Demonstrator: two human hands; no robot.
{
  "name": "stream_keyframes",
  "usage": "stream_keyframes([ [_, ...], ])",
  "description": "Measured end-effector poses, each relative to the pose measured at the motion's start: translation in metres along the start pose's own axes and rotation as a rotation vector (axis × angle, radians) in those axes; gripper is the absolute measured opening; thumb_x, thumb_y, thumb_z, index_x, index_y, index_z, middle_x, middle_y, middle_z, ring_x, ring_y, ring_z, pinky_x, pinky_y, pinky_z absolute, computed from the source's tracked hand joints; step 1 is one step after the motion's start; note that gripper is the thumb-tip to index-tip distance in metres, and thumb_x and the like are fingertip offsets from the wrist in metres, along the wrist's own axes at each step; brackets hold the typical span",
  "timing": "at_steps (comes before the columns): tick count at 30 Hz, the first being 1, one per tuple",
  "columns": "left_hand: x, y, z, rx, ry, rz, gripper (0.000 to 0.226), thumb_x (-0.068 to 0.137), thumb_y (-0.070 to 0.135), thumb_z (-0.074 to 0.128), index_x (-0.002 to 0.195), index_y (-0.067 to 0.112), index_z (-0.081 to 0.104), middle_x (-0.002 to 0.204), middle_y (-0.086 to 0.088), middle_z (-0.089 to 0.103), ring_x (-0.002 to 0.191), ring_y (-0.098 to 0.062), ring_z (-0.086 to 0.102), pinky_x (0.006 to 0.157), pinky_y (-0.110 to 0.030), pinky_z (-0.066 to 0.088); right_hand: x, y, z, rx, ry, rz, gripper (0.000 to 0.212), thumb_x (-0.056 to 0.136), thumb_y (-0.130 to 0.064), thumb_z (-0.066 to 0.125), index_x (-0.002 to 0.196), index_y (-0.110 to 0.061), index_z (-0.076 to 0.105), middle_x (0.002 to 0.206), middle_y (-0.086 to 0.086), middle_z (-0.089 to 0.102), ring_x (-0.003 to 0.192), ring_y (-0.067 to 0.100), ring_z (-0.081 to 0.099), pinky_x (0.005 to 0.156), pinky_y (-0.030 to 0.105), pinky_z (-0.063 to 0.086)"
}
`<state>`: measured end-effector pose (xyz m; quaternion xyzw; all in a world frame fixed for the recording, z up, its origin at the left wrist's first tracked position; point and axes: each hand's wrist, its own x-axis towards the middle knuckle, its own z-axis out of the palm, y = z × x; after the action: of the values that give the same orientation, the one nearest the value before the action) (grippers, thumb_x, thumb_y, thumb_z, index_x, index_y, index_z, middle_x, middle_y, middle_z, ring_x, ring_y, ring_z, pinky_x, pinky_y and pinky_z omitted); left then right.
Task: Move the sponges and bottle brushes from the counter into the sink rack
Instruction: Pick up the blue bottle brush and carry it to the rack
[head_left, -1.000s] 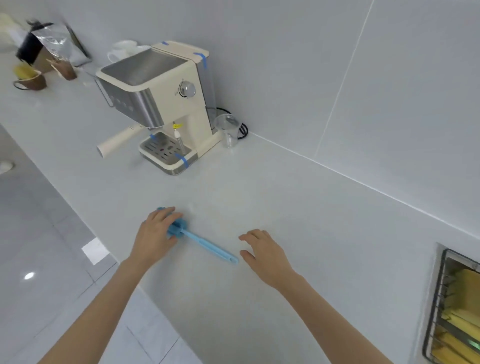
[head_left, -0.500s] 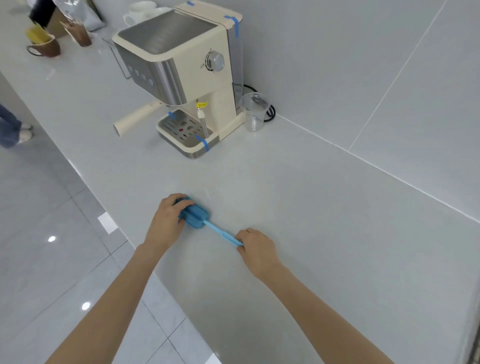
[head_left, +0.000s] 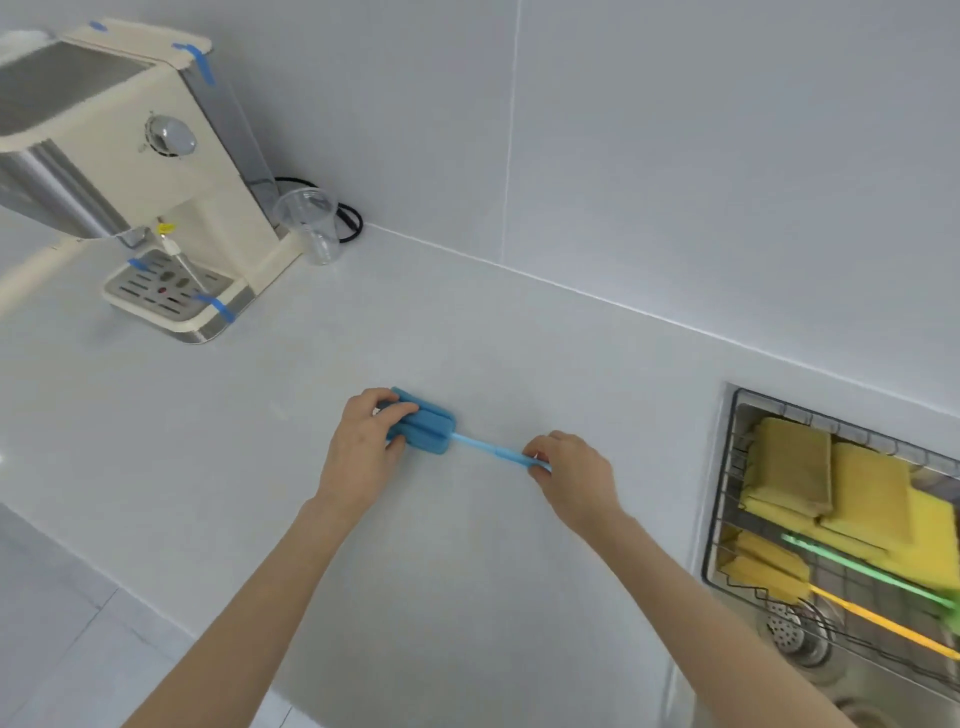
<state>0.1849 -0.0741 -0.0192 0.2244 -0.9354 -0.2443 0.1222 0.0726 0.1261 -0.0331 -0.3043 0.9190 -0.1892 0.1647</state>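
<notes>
A blue sponge-headed bottle brush with a thin blue plastic handle (head_left: 447, 434) lay across the pale grey desk (head_left: 467, 571), gripped at both ends. The left hand (head_left: 363, 452) was clenched around the sponge head, thumb under, fingers over the top. The right hand (head_left: 571, 473) pinched the far end of the handle, whose tip was hidden under the fingers. Whether the brush was lifted or touching the desk could not be told.

Well to the right, a wire sink rack (head_left: 727, 499) sat in a steel sink (head_left: 810, 691), cut off by the frame edge. It held flat yellow sponges (head_left: 831, 493), plus a green-handled brush (head_left: 852, 564) and an orange-handled brush (head_left: 883, 621), both motion-blurred with their heads mostly out of view. The drain strainer (head_left: 787, 631) showed below the rack.

At far left stood a cream and steel espresso machine with blue tape strips (head_left: 140, 171), partly cropped, with a clear plastic cup (head_left: 311, 223) just beside it and a black cord (head_left: 348, 218) behind the cup.
</notes>
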Motion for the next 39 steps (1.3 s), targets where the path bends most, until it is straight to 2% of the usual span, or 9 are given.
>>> stream_keyframes([
  [13,-0.025,0.206,0.127,-0.156,-0.17,0.297,0.04,0.073,-0.006,0.066,0.108,0.011,0.064,0.115,-0.013,0.056,0.102,-0.013,0.04,0.084,-0.029,0.044,-0.135,0.206,-0.085,-0.057,0.225,0.238,0.021,0.09,-0.018,0.054,0.11,-0.018,0.061,0.107,0.001,0.063,0.098,0.02,0.055,0.068,0.024,0.041],
  [17,-0.039,0.271,0.155,-0.233,-0.198,0.398,0.041,0.075,-0.002,0.068,0.113,0.012,0.061,0.118,-0.012,0.054,0.109,-0.016,0.045,0.092,-0.037,0.05,-0.18,0.263,-0.112,-0.071,0.265,0.312,0.016,0.088,-0.018,0.059,0.102,-0.017,0.064,0.097,0.002,0.064,0.094,0.023,0.058,0.053,0.022,0.033],
  [20,-0.045,0.32,0.159,-0.346,-0.085,0.471,0.049,0.075,-0.001,0.069,0.12,0.011,0.054,0.125,-0.016,0.049,0.116,-0.012,0.042,0.102,-0.025,0.042,-0.202,0.292,-0.125,0.152,0.323,0.419,0.009,0.084,-0.014,0.064,0.092,-0.018,0.066,0.084,-0.002,0.063,0.08,0.019,0.058,0.059,0.027,0.042],
  [24,-0.05,0.378,0.146,-0.605,0.064,0.378,0.065,0.076,0.013,0.072,0.13,0.018,0.038,0.13,-0.002,0.043,0.121,-0.007,0.04,0.103,-0.012,0.034,-0.213,0.303,-0.132,0.646,0.472,0.487,0.019,0.076,-0.005,0.071,0.078,-0.022,0.065,0.078,-0.001,0.066,0.069,-0.001,0.06,0.061,0.006,0.045],
  [29,-0.067,0.403,0.169,-0.435,-0.467,0.345,0.044,0.082,0.016,0.064,0.124,0.019,0.051,0.128,0.003,0.056,0.119,-0.012,0.051,0.106,-0.031,0.041,-0.211,0.285,-0.128,1.39,0.525,0.434,0.014,0.078,0.003,0.066,0.082,-0.01,0.063,0.074,0.003,0.072,0.072,0.019,0.07,0.072,0.029,0.061],
  [31,-0.075,0.4,0.182,-0.354,-0.637,0.328,0.031,0.085,0.015,0.061,0.116,0.018,0.06,0.105,0.002,0.069,0.098,-0.012,0.061,0.093,-0.024,0.048,-0.206,0.28,-0.121,1.558,0.543,0.434,0.013,0.076,0.0,0.067,0.078,-0.012,0.063,0.07,0.002,0.073,0.072,0.019,0.07,0.077,0.031,0.059],
  [34,-0.079,0.395,0.193,-0.295,-0.65,0.313,0.018,0.086,0.013,0.058,0.1,0.015,0.069,0.058,0.011,0.055,0.055,-0.003,0.048,0.054,-0.009,0.04,-0.202,0.276,-0.113,1.571,0.545,0.481,0.014,0.077,-0.003,0.068,0.073,-0.016,0.062,0.066,0.0,0.073,0.067,0.015,0.065,0.075,0.029,0.054],
  [37,-0.076,0.389,0.199,-0.259,-0.664,0.296,0.019,0.086,0.015,0.06,0.102,0.016,0.069,0.076,-0.008,0.072,0.07,-0.023,0.064,0.069,-0.034,0.054,-0.204,0.274,-0.117,1.407,0.512,0.515,0.015,0.08,-0.003,0.067,0.074,-0.017,0.065,0.064,-0.008,0.072,0.063,0.006,0.063,0.061,0.016,0.049],
  [39,-0.071,0.384,0.2,-0.191,-0.661,0.32,0.022,0.086,0.016,0.061,0.107,0.017,0.067,0.086,-0.011,0.073,0.072,-0.025,0.064,0.072,-0.036,0.055,-0.211,0.27,-0.133,1.122,0.346,0.531,0.004,0.082,-0.013,0.067,0.085,-0.017,0.068,0.072,-0.009,0.071,0.073,0.008,0.064,0.062,0.012,0.048],
])
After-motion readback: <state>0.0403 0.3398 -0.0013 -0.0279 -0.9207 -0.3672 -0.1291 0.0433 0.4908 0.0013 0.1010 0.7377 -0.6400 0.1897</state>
